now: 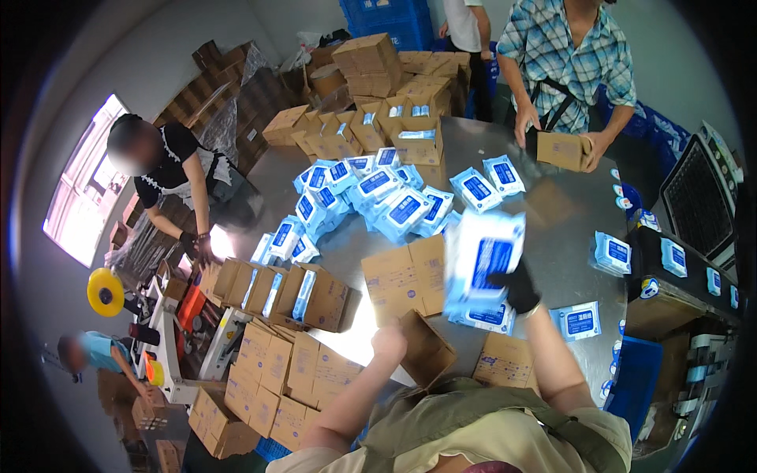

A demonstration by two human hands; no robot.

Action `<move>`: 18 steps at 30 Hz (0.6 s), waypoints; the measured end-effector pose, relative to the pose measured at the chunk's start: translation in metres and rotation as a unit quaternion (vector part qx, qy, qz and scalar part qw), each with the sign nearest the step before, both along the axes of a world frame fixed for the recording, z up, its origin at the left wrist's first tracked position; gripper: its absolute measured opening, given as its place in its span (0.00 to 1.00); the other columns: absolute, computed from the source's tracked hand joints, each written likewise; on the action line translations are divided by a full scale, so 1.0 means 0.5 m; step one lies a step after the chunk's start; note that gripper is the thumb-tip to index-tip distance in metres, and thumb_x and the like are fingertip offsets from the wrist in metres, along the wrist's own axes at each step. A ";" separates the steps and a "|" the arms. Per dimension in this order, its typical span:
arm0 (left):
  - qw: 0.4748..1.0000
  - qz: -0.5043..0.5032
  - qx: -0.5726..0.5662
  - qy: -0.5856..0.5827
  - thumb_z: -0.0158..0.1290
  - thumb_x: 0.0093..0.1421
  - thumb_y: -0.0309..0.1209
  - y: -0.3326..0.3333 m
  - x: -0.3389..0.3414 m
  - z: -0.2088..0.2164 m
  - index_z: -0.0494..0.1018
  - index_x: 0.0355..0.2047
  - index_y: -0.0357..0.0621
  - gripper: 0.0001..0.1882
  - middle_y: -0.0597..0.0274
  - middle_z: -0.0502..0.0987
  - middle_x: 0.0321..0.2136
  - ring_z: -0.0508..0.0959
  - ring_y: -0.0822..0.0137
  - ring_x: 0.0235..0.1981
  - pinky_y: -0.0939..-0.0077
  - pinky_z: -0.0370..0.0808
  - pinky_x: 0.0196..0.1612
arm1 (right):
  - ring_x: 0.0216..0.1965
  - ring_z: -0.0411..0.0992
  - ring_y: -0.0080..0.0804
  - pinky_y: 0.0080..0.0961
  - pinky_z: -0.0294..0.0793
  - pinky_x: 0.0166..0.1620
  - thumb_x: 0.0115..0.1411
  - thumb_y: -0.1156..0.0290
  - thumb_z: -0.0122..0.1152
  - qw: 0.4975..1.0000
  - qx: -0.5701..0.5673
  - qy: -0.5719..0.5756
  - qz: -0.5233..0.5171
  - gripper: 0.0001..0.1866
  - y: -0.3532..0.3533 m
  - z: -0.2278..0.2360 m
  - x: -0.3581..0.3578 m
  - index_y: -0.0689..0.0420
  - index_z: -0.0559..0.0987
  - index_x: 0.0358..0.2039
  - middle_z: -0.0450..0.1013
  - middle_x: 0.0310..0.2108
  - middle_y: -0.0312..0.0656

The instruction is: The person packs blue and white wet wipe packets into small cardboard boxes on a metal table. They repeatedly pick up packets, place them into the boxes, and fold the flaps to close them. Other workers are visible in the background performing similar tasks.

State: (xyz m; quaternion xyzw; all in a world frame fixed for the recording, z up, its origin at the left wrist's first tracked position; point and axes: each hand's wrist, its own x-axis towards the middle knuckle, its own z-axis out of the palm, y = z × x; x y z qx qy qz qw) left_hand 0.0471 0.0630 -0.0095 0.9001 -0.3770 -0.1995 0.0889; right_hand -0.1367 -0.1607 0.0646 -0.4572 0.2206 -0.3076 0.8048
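My right hand (516, 288), in a black glove, grips a blue and white wet wipes pack (482, 256) by its near right edge, lifted over the table and slightly blurred; whether a second pack is stacked with it I cannot tell. Below it lie more wipes packs (482, 318), partly covered. My left hand (388, 344) is bare and closed at the left rim of an open cardboard box (426, 345) close to my body. Its fingertips are partly hidden. A flat piece of printed cardboard (404, 280) lies just beyond the box.
A heap of wipes packs (367, 189) covers the metal table's (544, 236) middle. Filled cartons stand behind it and at left (315, 296). A co-worker in a plaid shirt (564, 63) holds a carton (561, 150). Another stands left, near a tape machine (209, 339). A conveyor (686, 272) runs at right.
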 end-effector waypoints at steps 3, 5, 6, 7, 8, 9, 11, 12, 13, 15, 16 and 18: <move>1.000 -0.005 0.004 0.024 0.45 0.52 0.32 -0.015 0.014 -0.009 0.70 0.38 0.42 0.13 0.45 0.76 0.33 0.76 0.47 0.37 0.55 0.72 0.40 | 0.43 0.72 0.38 0.34 0.71 0.45 0.40 0.66 0.70 0.952 -0.271 0.142 -0.025 0.29 0.199 0.000 0.022 0.60 0.72 0.44 0.72 0.41 0.47; 0.991 -0.008 -0.078 0.109 0.45 0.54 0.37 -0.007 0.029 -0.016 0.72 0.38 0.42 0.15 0.43 0.76 0.35 0.76 0.46 0.38 0.56 0.72 0.41 | 0.42 0.71 0.46 0.38 0.69 0.45 0.40 0.60 0.69 0.805 -0.512 0.299 0.005 0.31 0.259 -0.006 0.009 0.59 0.73 0.44 0.71 0.40 0.51; 0.988 -0.052 -0.101 0.101 0.46 0.54 0.41 0.008 0.033 -0.014 0.73 0.40 0.42 0.18 0.42 0.76 0.35 0.75 0.45 0.39 0.56 0.71 0.41 | 0.39 0.70 0.51 0.40 0.70 0.44 0.40 0.58 0.67 0.750 -0.601 0.274 -0.027 0.30 0.280 -0.007 0.018 0.58 0.73 0.44 0.69 0.40 0.54; 0.990 -0.038 -0.081 0.109 0.50 0.54 0.42 0.022 0.032 -0.012 0.72 0.43 0.41 0.21 0.46 0.76 0.38 0.75 0.50 0.42 0.64 0.71 0.44 | 0.39 0.70 0.50 0.41 0.70 0.43 0.42 0.59 0.67 0.728 -0.612 0.308 -0.001 0.27 0.296 -0.007 0.016 0.57 0.74 0.43 0.70 0.39 0.54; 0.987 -0.034 -0.104 0.119 0.50 0.54 0.39 0.039 0.030 -0.009 0.72 0.43 0.41 0.19 0.46 0.76 0.38 0.75 0.50 0.42 0.63 0.71 0.44 | 0.38 0.70 0.50 0.40 0.70 0.42 0.43 0.57 0.66 0.720 -0.606 0.336 0.018 0.27 0.310 0.000 0.022 0.57 0.74 0.42 0.70 0.38 0.54; 0.983 -0.029 -0.126 0.129 0.50 0.54 0.36 0.056 0.029 -0.008 0.71 0.44 0.41 0.18 0.45 0.76 0.38 0.75 0.49 0.42 0.63 0.71 0.44 | 0.37 0.70 0.50 0.40 0.70 0.41 0.44 0.55 0.65 0.711 -0.601 0.363 0.038 0.26 0.320 0.009 0.033 0.57 0.74 0.41 0.70 0.38 0.54; 0.978 -0.001 -0.168 0.127 0.48 0.53 0.29 0.082 0.009 -0.015 0.68 0.45 0.40 0.18 0.45 0.77 0.37 0.76 0.49 0.41 0.63 0.71 0.43 | 0.35 0.70 0.49 0.40 0.69 0.39 0.46 0.50 0.62 0.665 -0.632 0.391 0.073 0.26 0.340 0.025 0.059 0.56 0.75 0.40 0.71 0.36 0.53; 0.977 0.018 -0.151 0.148 0.49 0.48 0.23 0.093 -0.005 -0.004 0.66 0.46 0.39 0.21 0.43 0.74 0.41 0.73 0.46 0.43 0.62 0.70 0.46 | 0.34 0.70 0.48 0.41 0.68 0.39 0.47 0.45 0.59 0.633 -0.662 0.393 0.084 0.28 0.346 -0.001 0.072 0.56 0.76 0.40 0.71 0.34 0.53; 0.968 -0.027 -0.236 0.083 0.50 0.46 0.23 0.102 -0.002 0.008 0.66 0.45 0.39 0.23 0.43 0.72 0.42 0.72 0.45 0.45 0.61 0.69 0.47 | 0.35 0.70 0.49 0.42 0.67 0.40 0.49 0.48 0.58 0.627 -0.673 0.379 0.101 0.25 0.347 -0.004 0.092 0.54 0.76 0.40 0.71 0.36 0.53; 0.912 -0.124 -0.390 -0.032 0.52 0.42 0.22 0.112 -0.019 0.016 0.66 0.45 0.39 0.25 0.44 0.69 0.45 0.69 0.45 0.47 0.59 0.67 0.50 | 0.40 0.69 0.48 0.41 0.68 0.43 0.52 0.52 0.55 0.569 -0.754 0.321 0.070 0.21 0.330 -0.107 0.093 0.52 0.75 0.41 0.70 0.39 0.51; 0.880 -0.253 -0.396 -0.076 0.55 0.37 0.22 0.130 -0.009 0.025 0.65 0.44 0.39 0.29 0.46 0.66 0.46 0.66 0.46 0.50 0.56 0.63 0.53 | 0.43 0.68 0.48 0.39 0.67 0.45 0.54 0.55 0.54 0.649 -0.707 0.260 0.107 0.20 0.311 -0.155 0.093 0.52 0.74 0.43 0.69 0.41 0.50; 0.863 -0.369 -0.344 0.003 0.56 0.40 0.28 0.179 -0.017 0.053 0.66 0.42 0.40 0.25 0.49 0.69 0.40 0.69 0.50 0.45 0.57 0.66 0.49 | 0.48 0.66 0.45 0.36 0.66 0.50 0.55 0.59 0.53 0.666 -0.688 0.173 0.231 0.19 0.302 -0.159 0.118 0.52 0.72 0.46 0.69 0.44 0.48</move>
